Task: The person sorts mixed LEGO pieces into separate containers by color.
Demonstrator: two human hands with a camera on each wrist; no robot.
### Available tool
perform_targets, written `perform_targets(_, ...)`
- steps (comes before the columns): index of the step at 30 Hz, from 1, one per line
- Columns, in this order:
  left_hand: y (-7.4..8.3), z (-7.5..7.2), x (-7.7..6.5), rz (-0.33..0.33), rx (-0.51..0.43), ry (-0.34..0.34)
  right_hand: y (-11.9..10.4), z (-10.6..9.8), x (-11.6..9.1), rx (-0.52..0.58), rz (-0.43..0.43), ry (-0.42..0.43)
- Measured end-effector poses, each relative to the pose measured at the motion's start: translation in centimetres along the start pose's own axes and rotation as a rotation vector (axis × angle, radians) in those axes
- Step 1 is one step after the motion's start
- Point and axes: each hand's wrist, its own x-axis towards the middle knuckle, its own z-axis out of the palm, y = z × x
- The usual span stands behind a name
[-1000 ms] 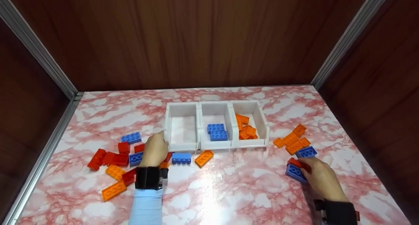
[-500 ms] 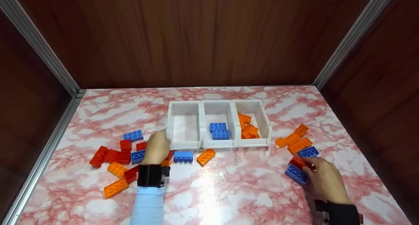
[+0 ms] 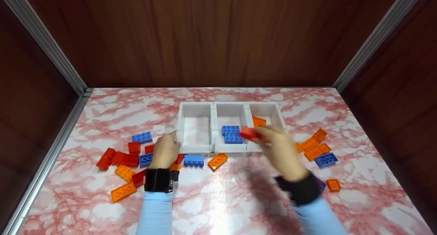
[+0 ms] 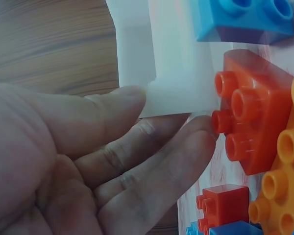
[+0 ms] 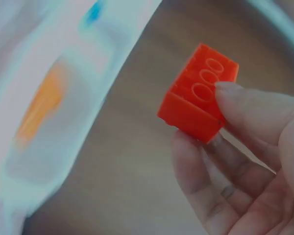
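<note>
My left hand (image 3: 165, 149) is at the near left corner of the left white bin (image 3: 195, 148). In the left wrist view its thumb and fingers pinch that bin corner (image 4: 179, 93), close beside a studded red brick (image 4: 264, 105). My right hand (image 3: 286, 154), blurred, pinches another red brick (image 3: 248, 134) between thumb and fingers over the near side of the right white bin (image 3: 278, 112). The right wrist view shows this held brick (image 5: 193, 93) with its hollow underside facing the camera. Two blue bricks (image 3: 233, 138) lie in the middle bin (image 3: 230, 148).
Orange bricks (image 3: 259, 121) lie in the right bin. Loose red, orange (image 3: 123, 192) and blue (image 3: 141, 137) bricks are scattered around the left hand. A blue brick (image 3: 194, 160) and an orange one (image 3: 217, 162) lie before the bins. More orange (image 3: 317, 151) and blue (image 3: 326, 160) bricks lie at right.
My right hand has picked the red brick up from beside the blue ones at right and carried it left to the bins. A small orange brick now shows there. My left hand stays at the bin corner.
</note>
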Motion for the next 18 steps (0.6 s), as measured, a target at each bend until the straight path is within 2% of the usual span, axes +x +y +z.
perform_targets(4, -0.1, 0.0, 0.1, 0.017, 0.004, 0.013, -2.9, 4.6, 3.4, 0.021, -0.119, -0.067)
perform_targets(8, -0.1, -0.2, 0.3, 0.017, -0.007, 0.012, -4.3, 9.4, 5.9, -0.027, -0.130, -0.168)
perform_targets(10, -0.1, -0.3, 0.4, 0.010, -0.007, 0.010, -4.6, 11.5, 6.5, -0.122, -0.150, -0.216)
perform_targets(15, -0.2, 0.0, 0.3, 0.009, 0.010, 0.025, -4.5, 15.4, 6.8, -0.458, -0.185, -0.312)
perform_targets(18, -0.2, 0.1, 0.2, 0.007, 0.012, 0.027, -4.2, 16.5, 6.4, -0.523, -0.175, -0.348)
